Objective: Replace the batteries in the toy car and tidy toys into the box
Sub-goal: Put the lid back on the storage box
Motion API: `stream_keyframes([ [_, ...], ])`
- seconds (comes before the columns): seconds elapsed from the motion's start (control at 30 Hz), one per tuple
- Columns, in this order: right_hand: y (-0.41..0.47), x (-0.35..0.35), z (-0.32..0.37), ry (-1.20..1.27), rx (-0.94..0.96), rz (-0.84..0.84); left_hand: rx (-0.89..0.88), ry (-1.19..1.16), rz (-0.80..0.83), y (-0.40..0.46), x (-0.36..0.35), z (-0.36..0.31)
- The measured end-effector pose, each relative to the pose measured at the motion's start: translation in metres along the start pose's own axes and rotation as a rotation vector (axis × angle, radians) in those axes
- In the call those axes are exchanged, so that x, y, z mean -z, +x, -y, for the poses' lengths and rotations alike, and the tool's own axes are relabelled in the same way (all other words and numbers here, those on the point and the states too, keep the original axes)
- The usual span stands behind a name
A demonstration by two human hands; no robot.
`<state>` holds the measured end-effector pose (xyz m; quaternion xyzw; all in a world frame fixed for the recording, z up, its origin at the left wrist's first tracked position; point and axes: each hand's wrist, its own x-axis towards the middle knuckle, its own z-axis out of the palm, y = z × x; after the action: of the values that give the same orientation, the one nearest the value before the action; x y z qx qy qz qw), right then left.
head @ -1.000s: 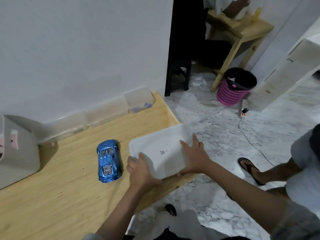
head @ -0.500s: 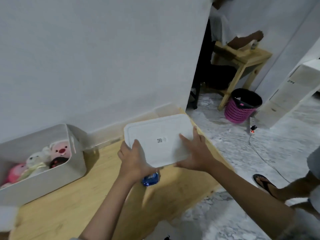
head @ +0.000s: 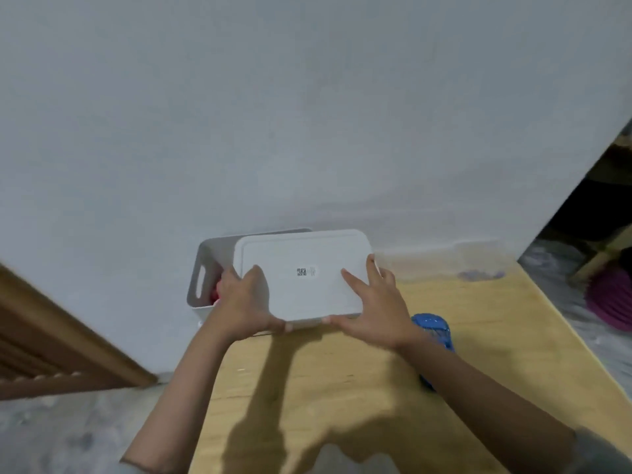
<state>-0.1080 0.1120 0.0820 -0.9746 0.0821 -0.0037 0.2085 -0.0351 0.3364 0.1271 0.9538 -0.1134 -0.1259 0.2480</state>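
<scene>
Holding a white lid (head: 301, 273) flat over the grey box (head: 208, 268), both hands keep its long axis running left to right, parallel to the wall (head: 307, 114) behind. The left hand (head: 244, 307) has its grip closed on the lid's near left corner, thumb on top and fingers curled under the edge. The right hand (head: 371, 307) grasps the near right corner, fingers spread across the top and thumb along the near edge. The lid sits offset to the right of the box, whose left end with its slot handle is uncovered; something pink or red shows inside. The blue toy car (head: 434, 331) lies on the worktop (head: 342, 388) just right of the right wrist, partly hidden by the forearm, its length running toward and away from the camera.

The worktop is pale wood, set against a plain white wall. A brown wooden door frame (head: 51, 336) stands at the left, over marbled floor (head: 68, 436). The lid is a rounded rectangle with a raised border and a small code label at its centre.
</scene>
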Motion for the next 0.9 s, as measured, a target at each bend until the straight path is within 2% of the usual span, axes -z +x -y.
stream_keyframes([
  [0.33, 0.054, -0.031, 0.075, -0.049, 0.056, 0.057, 0.108, -0.051, 0.006, 0.027, 0.044, 0.071],
  [0.67, 0.073, -0.04, 0.078, -0.096, -0.014, 0.116, 0.13, -0.139, 0.06, 0.054, 0.04, 0.083],
  [0.9, 0.075, -0.05, 0.08, -0.141, 0.008, 0.062, 0.145, -0.208, 0.063, 0.06, 0.037, 0.098],
])
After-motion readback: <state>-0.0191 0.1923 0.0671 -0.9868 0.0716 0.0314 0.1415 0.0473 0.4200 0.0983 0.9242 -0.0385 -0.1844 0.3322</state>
